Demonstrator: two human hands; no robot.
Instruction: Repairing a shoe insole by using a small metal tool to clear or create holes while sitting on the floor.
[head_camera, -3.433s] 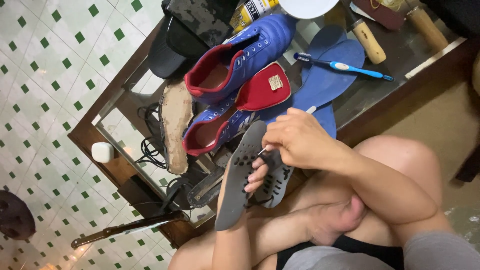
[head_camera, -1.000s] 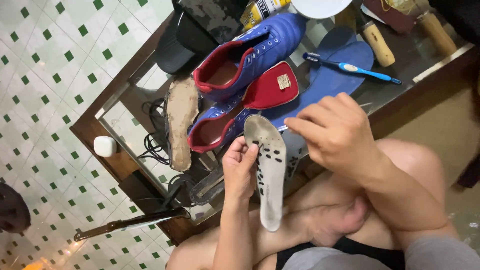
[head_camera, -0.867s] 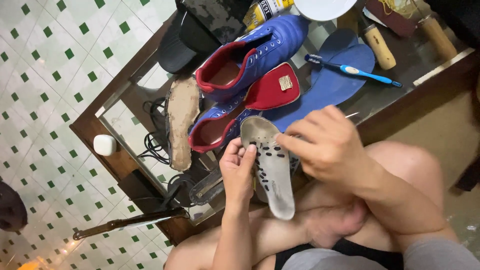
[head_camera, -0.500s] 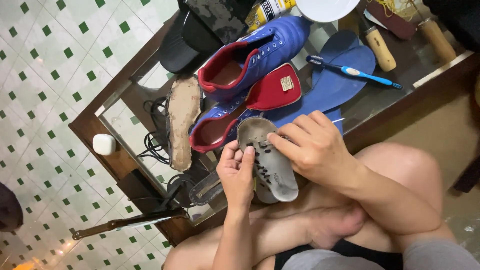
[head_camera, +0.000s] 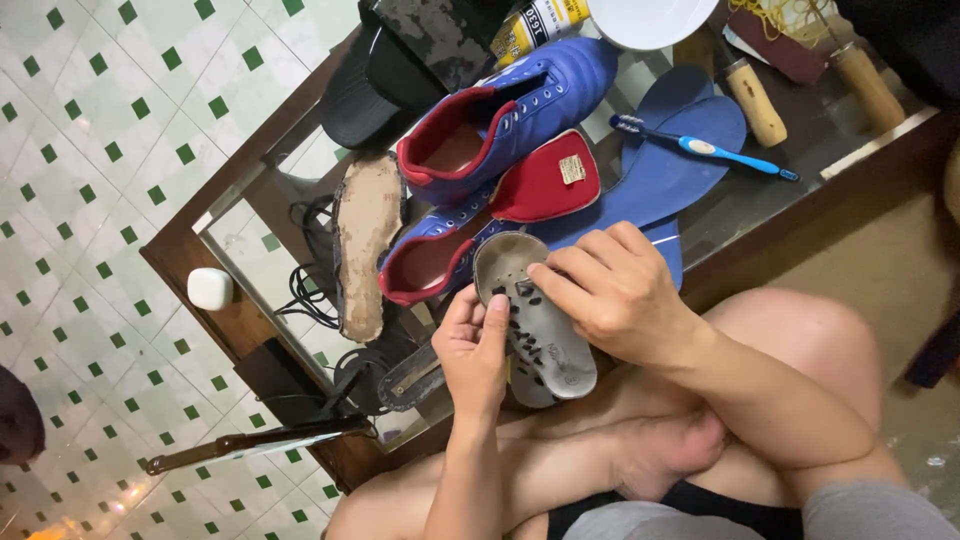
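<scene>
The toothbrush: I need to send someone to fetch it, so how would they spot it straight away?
Start at the glass-topped table with the dark wooden frame, and find the two flat blue insoles beside the blue and red football boots. The toothbrush lies across those insoles. It is the only thin blue stick there, with a white patch on its handle and dark bristles, unlike the thick wooden tool handles nearby.

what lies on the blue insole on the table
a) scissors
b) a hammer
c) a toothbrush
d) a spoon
c: a blue toothbrush with a white middle lies across the blue insole on the glass table, beside the blue shoes.
</scene>
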